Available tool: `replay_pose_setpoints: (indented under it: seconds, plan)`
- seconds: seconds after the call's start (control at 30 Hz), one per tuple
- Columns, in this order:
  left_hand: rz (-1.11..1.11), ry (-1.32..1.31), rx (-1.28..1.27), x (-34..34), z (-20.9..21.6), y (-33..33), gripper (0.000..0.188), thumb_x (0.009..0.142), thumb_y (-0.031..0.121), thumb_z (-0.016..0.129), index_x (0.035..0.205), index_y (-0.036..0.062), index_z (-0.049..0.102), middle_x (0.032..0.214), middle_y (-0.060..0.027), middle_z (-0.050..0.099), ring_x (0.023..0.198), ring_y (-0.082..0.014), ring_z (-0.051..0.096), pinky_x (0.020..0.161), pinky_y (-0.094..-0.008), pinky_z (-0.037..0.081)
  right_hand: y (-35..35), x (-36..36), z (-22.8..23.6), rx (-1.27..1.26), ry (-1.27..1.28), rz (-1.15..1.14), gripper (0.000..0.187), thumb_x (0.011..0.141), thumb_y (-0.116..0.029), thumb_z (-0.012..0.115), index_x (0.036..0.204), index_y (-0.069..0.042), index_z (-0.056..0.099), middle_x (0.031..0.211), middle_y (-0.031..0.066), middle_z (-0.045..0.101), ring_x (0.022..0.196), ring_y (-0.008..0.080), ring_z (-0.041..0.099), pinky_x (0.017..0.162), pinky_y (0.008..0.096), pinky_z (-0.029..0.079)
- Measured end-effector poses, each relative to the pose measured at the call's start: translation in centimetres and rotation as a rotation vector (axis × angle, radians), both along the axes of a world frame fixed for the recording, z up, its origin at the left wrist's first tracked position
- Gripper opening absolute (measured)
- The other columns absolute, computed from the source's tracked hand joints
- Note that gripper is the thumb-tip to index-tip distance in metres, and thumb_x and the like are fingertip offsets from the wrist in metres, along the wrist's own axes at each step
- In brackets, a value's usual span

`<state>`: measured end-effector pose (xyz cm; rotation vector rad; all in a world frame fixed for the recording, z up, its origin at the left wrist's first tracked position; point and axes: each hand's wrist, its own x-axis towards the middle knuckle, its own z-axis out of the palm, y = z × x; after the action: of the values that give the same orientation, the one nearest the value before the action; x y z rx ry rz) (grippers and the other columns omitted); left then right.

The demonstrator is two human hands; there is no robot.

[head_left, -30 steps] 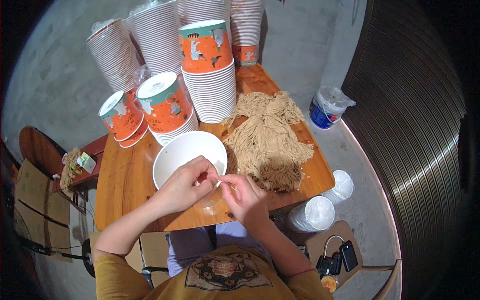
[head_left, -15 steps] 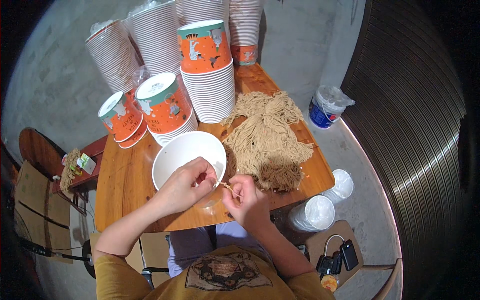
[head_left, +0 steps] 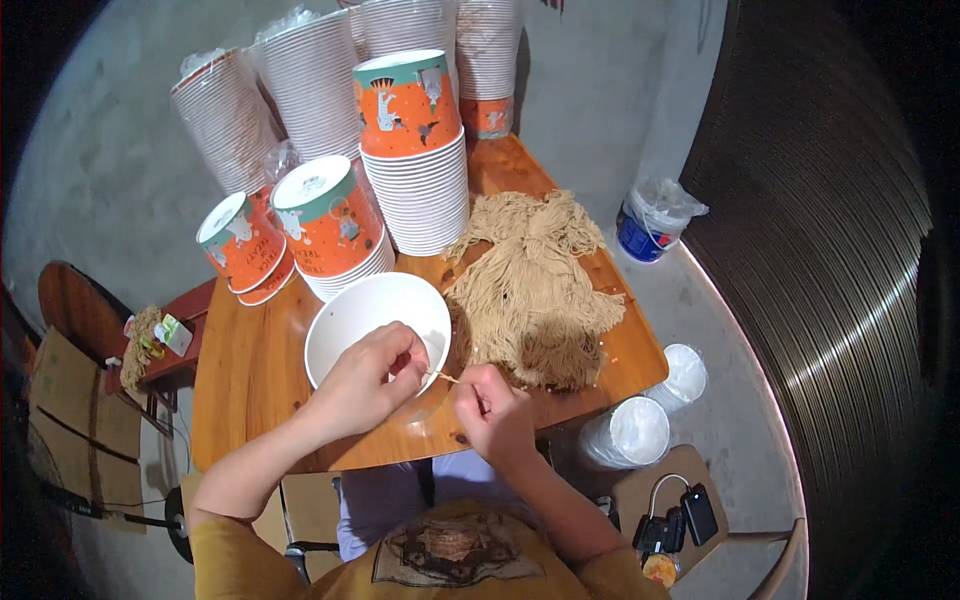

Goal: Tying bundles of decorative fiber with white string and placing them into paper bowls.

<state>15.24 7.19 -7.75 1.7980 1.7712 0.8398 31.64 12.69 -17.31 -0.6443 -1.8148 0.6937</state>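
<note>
A short length of tan string (head_left: 441,376) is stretched between my two hands, just above the table's near edge. My left hand (head_left: 372,375) pinches one end of it over the near rim of a white bowl (head_left: 345,310). On the other end, my right hand (head_left: 492,408) has thumb and fingers closed. To the right of the bowl lies a large heap of tan yarn (head_left: 530,270), loosely bundled, with a darker shaded part close to my right hand. The bowl's lower right side is hidden behind my left hand.
Orange printed paper buckets (head_left: 325,215) stand upside down in stacks behind the bowl. Tall plastic-wrapped stacks (head_left: 310,85) line the wall. Lined white tubs (head_left: 638,432) stand on the floor by the table's (head_left: 240,400) right corner, and a blue-and-white pail (head_left: 645,230) is farther back.
My right hand has turned and drawn slightly down and right, and the string is now straighter between the hands. The left hand stays over the bowl's rim. The whole view has shifted slightly.
</note>
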Motion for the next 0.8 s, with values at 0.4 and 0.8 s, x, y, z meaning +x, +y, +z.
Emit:
replay_pose_setpoints:
  seconds: [0.4,0.8]
  plan:
    - [-0.035,0.005,0.031,0.2,-0.3,-0.2,0.009,0.085,0.008,0.056,0.087,0.0003,0.053,0.080,-0.0135,0.054,0.078,-0.0291,0.055,0.070,-0.0384,0.045,-0.1,-0.8,0.4,-0.090,0.075,0.106,0.009,0.086,-0.003,0.064,0.094,-0.004,0.060,0.054,-0.0001,0.047,0.046,0.0050,0.045,0.044,0.0241,0.037]
    - [0.119,0.094,0.071,-0.7,0.1,-1.1,0.022,0.086,0.018,0.064,0.094,0.0029,0.049,0.076,-0.0133,0.058,0.069,-0.0296,0.061,0.063,-0.0393,0.049,-0.4,1.7,2.6,-0.209,-0.197,0.205,0.009,0.088,-0.011,0.062,0.095,-0.005,0.059,0.068,0.0077,0.060,0.058,0.0148,0.060,0.054,0.0292,0.047]
